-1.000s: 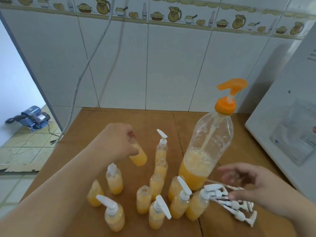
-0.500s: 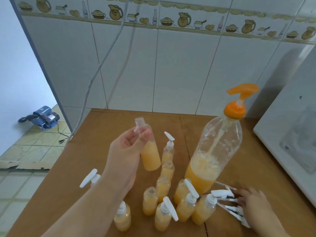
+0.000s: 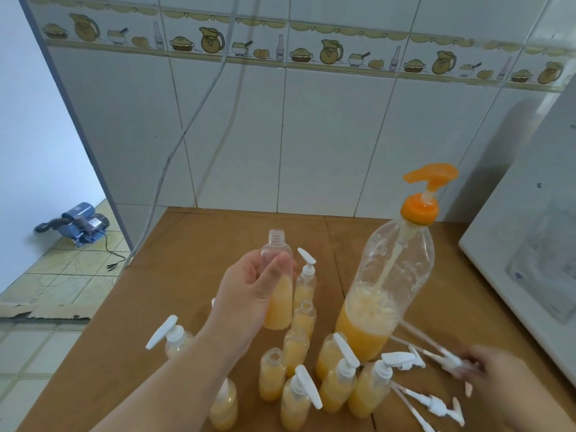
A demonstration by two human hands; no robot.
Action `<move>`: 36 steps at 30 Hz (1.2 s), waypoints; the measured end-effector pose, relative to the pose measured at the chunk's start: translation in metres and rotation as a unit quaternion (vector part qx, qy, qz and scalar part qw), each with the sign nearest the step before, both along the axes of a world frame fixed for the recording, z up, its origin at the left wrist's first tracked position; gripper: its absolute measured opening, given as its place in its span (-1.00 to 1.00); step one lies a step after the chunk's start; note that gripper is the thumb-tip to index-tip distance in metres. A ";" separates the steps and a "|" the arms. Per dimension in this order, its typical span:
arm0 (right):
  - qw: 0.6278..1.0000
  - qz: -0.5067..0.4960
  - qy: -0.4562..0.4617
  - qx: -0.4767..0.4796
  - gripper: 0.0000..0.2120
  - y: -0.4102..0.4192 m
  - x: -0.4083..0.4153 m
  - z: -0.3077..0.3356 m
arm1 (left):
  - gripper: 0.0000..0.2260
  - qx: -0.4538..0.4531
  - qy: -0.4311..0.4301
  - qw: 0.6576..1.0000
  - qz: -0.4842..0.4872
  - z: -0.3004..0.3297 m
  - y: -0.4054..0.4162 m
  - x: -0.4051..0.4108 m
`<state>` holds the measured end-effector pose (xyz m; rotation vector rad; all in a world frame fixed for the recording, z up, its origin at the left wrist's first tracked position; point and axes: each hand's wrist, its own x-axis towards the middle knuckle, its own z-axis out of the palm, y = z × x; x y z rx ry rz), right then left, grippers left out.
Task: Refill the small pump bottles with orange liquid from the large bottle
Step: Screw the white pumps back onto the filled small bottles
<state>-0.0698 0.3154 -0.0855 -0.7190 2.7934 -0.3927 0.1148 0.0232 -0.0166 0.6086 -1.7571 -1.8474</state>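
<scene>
Home kitchen: food-motif wall tiles (image 3: 330, 54), white appliance (image 3: 530, 244).

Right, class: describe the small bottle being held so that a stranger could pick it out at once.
Start at the big bottle with the orange pump. Left of it, above the cluster of small bottles, the left hand grips one small bottle. It alone is off the table, with an open neck and no pump.

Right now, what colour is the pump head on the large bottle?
Orange, spout and collar alike: pump head on the large bottle, clear in the head view.
</scene>
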 end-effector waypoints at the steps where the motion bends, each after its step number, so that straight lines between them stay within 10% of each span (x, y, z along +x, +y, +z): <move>1: 1.000 -0.009 0.003 -0.028 -0.72 0.006 0.001 0.012 | -0.68 -0.044 -0.006 0.999 -0.003 0.000 -0.001 0.001; 10: 0.929 0.131 0.211 -0.272 -0.75 -0.025 0.044 0.121 | -0.84 -0.214 0.002 0.977 0.004 0.006 0.010 0.005; 36: 0.903 0.247 0.256 -0.240 -0.70 -0.072 0.065 0.161 | -0.81 -0.390 0.020 0.920 0.023 0.015 0.008 0.026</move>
